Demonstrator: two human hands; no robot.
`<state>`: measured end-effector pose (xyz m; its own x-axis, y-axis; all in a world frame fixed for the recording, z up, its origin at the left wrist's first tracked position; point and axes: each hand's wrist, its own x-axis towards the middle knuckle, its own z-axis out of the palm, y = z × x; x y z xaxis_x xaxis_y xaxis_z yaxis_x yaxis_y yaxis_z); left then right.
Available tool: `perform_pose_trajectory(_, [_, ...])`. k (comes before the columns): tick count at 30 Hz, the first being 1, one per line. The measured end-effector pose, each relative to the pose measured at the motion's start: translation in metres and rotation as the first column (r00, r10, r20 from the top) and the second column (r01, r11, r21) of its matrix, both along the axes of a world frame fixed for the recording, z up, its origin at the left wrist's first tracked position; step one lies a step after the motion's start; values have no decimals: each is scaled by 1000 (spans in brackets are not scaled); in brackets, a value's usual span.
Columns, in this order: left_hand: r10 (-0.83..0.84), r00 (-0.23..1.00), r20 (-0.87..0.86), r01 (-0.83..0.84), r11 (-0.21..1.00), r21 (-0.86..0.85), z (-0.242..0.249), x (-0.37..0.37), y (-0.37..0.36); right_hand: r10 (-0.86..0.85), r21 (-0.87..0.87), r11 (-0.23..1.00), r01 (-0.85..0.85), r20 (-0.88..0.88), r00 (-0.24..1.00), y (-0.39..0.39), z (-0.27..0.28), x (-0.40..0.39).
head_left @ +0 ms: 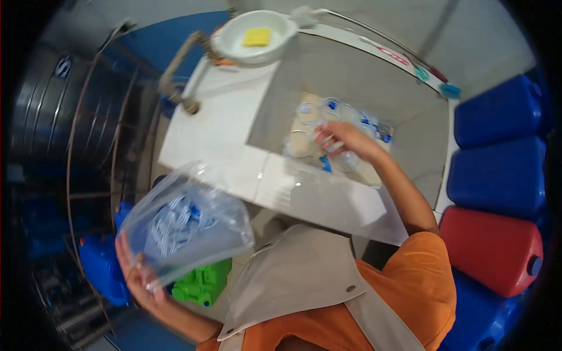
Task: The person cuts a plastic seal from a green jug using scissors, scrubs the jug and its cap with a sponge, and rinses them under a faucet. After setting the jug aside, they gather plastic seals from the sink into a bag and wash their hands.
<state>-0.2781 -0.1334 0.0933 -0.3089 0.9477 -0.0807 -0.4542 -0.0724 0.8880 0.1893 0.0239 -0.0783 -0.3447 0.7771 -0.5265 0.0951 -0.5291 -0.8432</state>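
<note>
My left hand [140, 274] grips the edge of a clear plastic bag [225, 225], whose mouth hangs wide. Crumpled white and blue plastic pieces [178, 222] lie inside the bag. Over the deep tiled basin [345, 64], my right hand [341, 139] is bent with its fingers curled; a clear item seems to be at the fingertips, too small to name. Round clear containers [300, 144] with blue marks stand at the basin's bottom, around and under the right hand.
A white bowl [234, 41] with a yellow sponge [257, 37] sits on the white ledge [219, 126], near a pipe [170, 76]. Brushes [449, 90] lie on the back rim. Blue jugs [497, 175] and a red jug [492, 248] stand right; a green jug [205, 282] stands below the bag.
</note>
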Motion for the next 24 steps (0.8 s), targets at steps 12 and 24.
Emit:
perform_pose_trajectory(12, [76, 582, -810, -352, 921, -167, 17, 37, -4, 79, -122, 989, 84, 914, 399, -72, -483, 203])
perform_pose_trajectory(24, [-48, 346, -937, -391, 900, -191, 13, 39, 5, -418, -39, 843, 537, 581, 699, 11, -389, -60])
